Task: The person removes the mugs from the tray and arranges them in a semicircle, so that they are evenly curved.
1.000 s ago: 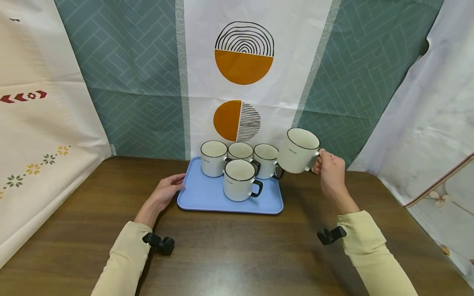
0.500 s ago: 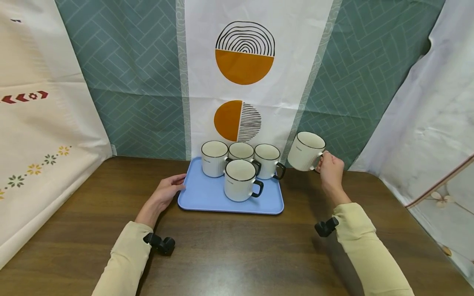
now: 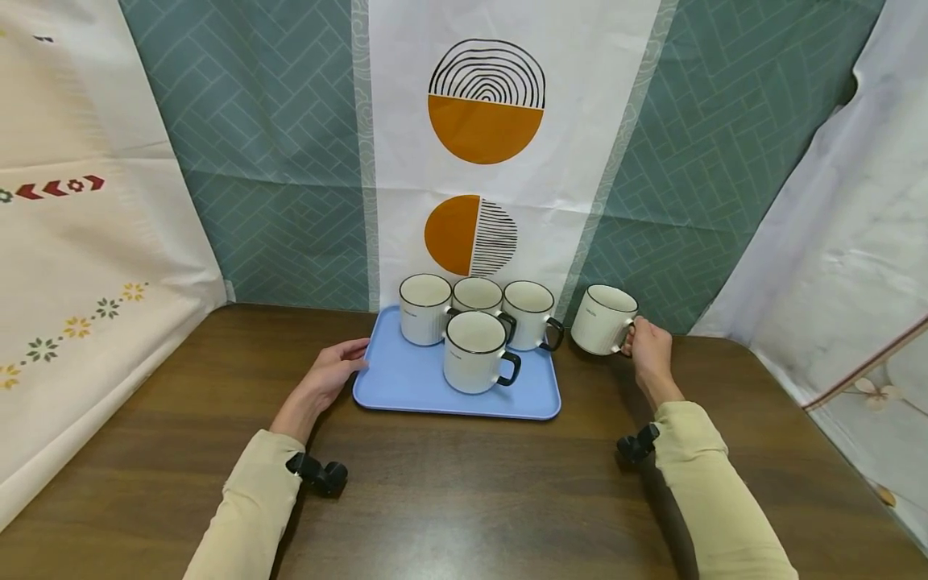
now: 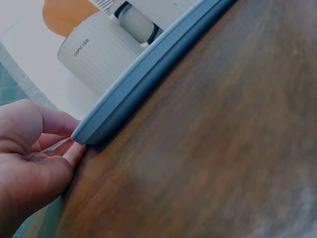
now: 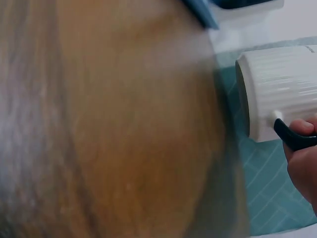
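Observation:
My right hand grips a white mug by its dark handle, to the right of the tray. The mug has a black rim and leans slightly; in the right wrist view its base shows a gap above the table. On a blue tray stand several matching mugs, one in front of a back row, which partly hides the middle back mug. My left hand pinches the tray's left edge; in the left wrist view its fingers meet the rim at a corner.
The brown wooden table runs back to a green and white patterned cloth close behind the tray. Light cloths hang at the left and right sides.
My right hand has carried its mug rightward, away from the tray, then down toward the table, and the mug is more upright. My left hand and the tray have kept their places.

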`<state>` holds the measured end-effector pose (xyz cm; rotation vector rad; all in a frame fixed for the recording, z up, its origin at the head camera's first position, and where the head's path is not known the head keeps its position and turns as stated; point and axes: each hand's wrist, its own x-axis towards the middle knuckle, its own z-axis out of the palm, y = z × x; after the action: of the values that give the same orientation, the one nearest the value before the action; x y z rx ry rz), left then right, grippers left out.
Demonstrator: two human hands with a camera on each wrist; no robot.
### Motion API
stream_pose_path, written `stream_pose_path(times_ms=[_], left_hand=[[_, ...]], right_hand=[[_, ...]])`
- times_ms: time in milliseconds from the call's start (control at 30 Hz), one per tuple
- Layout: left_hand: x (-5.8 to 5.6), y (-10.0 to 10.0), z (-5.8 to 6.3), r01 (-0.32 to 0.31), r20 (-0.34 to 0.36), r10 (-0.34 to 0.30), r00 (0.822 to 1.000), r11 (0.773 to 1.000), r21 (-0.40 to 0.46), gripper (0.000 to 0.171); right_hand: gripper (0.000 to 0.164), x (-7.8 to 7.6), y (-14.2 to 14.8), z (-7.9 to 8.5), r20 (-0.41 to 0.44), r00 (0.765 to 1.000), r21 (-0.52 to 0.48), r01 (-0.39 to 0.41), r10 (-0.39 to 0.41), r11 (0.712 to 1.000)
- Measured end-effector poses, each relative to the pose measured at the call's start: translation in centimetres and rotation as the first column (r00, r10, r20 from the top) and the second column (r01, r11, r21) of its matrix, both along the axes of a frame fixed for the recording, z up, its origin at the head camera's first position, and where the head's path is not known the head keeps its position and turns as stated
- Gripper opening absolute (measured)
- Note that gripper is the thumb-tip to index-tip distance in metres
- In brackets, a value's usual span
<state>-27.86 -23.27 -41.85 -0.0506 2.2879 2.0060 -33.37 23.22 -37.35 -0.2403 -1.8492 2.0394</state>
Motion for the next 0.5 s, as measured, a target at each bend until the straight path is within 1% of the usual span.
stream_pose_path(times_ms=[133, 200, 267, 367, 433, 500], left_hand=[[-0.1, 0.0, 0.1, 0.006, -0.013, -0.006, 1.0, 1.0, 0.01, 0.052], [0.0, 0.0, 0.2, 0.007, -0.014, -0.007, 1.0, 1.0, 0.013, 0.052], [0.0, 0.1, 0.3, 0.006, -0.006, -0.006, 1.0, 1.0, 0.013, 0.052], [0.0, 0.1, 0.2, 0.008, 0.003, -0.008, 1.0, 1.0, 0.011, 0.052], [0.0, 0.1, 0.1, 0.009, 0.007, -0.009, 1.0, 1.0, 0.015, 0.052], [0.0, 0.1, 0.1, 0.009, 0.004, -0.009, 1.0, 1.0, 0.016, 0.052]], right_hand=[[0.038, -0.3, 0.5, -0.5, -0.002, 1.0, 0.024, -0.006, 0.006, 1.0], [0.038, -0.5, 0.9, -0.6, -0.006, 1.0, 0.035, -0.022, 0.022, 0.999], [0.038, -0.5, 1.3, -0.8, 0.007, 0.999, 0.055, -0.051, 0.051, 0.997], [0.037, -0.4, 2.1, -0.9, 0.046, 0.99, 0.099, -0.14, 0.136, 0.985], [0.036, -0.2, 2.7, -1.0, 0.074, 0.973, 0.128, -0.226, 0.218, 0.966], [0.035, 0.0, 3.2, -1.0, 0.087, 0.952, 0.151, -0.305, 0.295, 0.94]])
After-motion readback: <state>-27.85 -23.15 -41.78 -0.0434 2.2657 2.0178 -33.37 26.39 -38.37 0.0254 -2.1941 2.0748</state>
